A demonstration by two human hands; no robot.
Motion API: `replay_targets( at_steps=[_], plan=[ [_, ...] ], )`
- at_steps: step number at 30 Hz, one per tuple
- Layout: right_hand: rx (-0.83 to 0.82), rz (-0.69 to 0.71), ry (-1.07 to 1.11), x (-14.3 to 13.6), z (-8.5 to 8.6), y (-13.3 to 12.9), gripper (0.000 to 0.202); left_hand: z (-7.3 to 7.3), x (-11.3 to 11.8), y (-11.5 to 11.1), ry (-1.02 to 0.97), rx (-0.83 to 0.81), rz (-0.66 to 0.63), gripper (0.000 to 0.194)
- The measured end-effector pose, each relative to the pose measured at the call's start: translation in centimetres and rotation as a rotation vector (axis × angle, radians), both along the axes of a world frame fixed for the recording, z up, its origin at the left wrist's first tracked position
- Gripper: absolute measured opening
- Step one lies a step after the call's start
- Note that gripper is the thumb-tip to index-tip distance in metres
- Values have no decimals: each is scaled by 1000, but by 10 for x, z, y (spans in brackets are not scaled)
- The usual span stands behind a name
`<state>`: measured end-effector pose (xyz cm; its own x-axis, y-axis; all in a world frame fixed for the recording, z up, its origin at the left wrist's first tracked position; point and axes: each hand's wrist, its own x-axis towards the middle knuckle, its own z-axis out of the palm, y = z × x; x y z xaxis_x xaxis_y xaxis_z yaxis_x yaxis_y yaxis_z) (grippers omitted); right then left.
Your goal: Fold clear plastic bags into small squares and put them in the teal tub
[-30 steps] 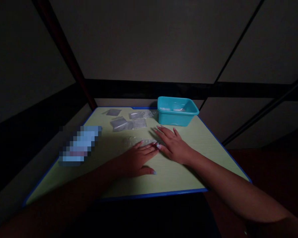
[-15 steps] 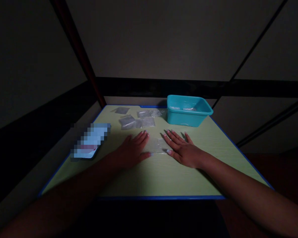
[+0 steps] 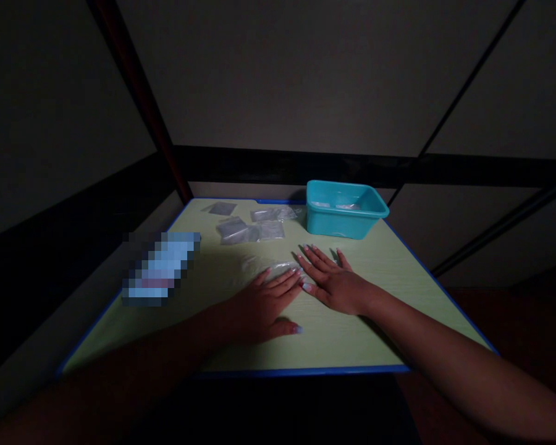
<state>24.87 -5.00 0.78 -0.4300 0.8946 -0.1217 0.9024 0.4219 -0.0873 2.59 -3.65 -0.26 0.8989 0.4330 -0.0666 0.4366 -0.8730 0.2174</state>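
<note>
Clear plastic bag (image 3: pixel 271 270) lies flat on the green table (image 3: pixel 352 334) under the fingertips of my left hand (image 3: pixel 264 306) and right hand (image 3: pixel 336 284), both spread flat and gripping nothing; it looks light, limp and slippery, best pinched at an edge.

Both arms reach forward, and the left hand (image 3: pixel 264 303) and right hand (image 3: pixel 331 281) lie flat, fingers spread, fingertips nearly touching.

No readable text, labels or numbers anywhere; the flat item (image 3: pixel 161 267) left on the table (image 3: pixel 380 309) is pixelated.
</note>
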Motion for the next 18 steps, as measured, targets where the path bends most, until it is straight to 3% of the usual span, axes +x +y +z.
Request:
replay_targets(
  at_steps=[10, 18],
  plan=[
    [-53, -68, -49, 6, 5, 0, 60, 9, -4, -27, 141, -13, 233, 88],
    [-105, -119, -69, 17, 4, 2, 68, 12, 1, -41, 171, 107, 480, 92]
  ],
)
